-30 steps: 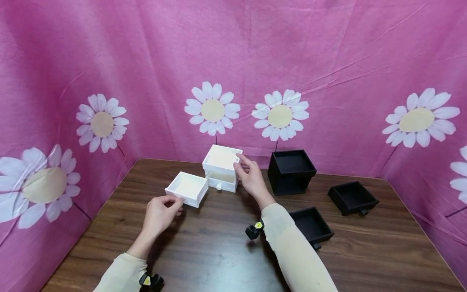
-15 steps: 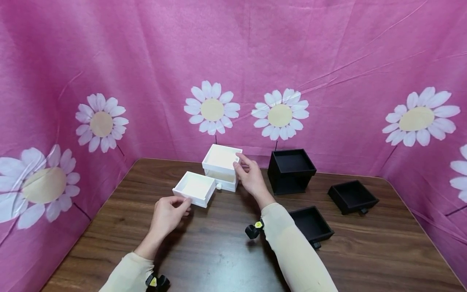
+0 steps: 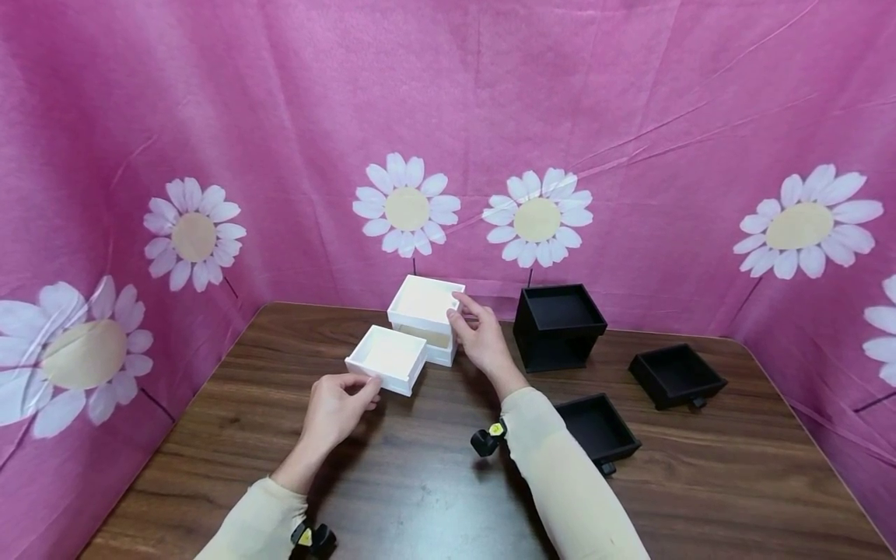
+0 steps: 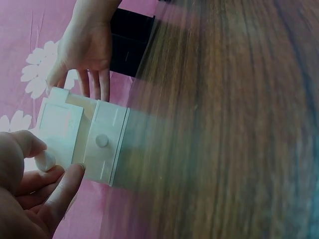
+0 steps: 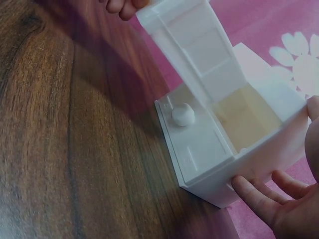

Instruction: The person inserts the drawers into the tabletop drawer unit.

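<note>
L grip (image 3: 341,406) pinches wht drawer (image 3: 388,354) knob (image 4: 45,161) (hid, head cam); R grip (image 3: 484,340), spread, touches wht cabinet (image 3: 425,298).

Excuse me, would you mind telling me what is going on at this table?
A person's left hand holds a white drawer by its knob, near the open upper slot of a white cabinet, which the right hand grips. The cabinet's lower drawer is in place. To the right, a black cabinet and two black drawers sit on the table.
</note>
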A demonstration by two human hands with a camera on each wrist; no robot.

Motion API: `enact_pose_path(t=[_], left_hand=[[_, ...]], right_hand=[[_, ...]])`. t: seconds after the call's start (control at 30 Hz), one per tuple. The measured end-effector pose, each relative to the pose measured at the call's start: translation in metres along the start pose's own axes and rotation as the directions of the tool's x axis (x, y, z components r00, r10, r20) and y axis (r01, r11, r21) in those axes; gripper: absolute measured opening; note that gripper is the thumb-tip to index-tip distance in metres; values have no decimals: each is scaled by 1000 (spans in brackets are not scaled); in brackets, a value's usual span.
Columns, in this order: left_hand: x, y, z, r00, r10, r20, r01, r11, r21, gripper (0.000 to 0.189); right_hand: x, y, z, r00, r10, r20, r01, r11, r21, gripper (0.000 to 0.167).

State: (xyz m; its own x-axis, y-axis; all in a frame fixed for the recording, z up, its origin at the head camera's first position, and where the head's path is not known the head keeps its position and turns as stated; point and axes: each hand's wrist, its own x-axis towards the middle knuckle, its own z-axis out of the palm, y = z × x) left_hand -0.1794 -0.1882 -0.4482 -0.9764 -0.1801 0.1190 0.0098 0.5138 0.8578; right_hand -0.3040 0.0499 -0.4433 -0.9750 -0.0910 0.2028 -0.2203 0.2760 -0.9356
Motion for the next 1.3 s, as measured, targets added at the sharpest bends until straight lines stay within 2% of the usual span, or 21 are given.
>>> enact_pose_path(t=[0.47,0.8,1.03,1.3], left_hand=[[0,6,15,999,38,-7,-38,999,7,16],[1,10,21,998,53,-16,-53,998,14,17],[2,12,25,996,87,-22,-86,996,36,17],[3,12,29,996,86,-27,-85,995,48,17]], right_hand=[[0,1,0,1000,9,3,-9,1000,-13,47],[0,0,-1,1000,24,2,-24,1000,-7,48],[0,0,-2,1000,27,2,-27,1000,2,48],[1,2,0,1000,28,10,-28,1000,4,48]])
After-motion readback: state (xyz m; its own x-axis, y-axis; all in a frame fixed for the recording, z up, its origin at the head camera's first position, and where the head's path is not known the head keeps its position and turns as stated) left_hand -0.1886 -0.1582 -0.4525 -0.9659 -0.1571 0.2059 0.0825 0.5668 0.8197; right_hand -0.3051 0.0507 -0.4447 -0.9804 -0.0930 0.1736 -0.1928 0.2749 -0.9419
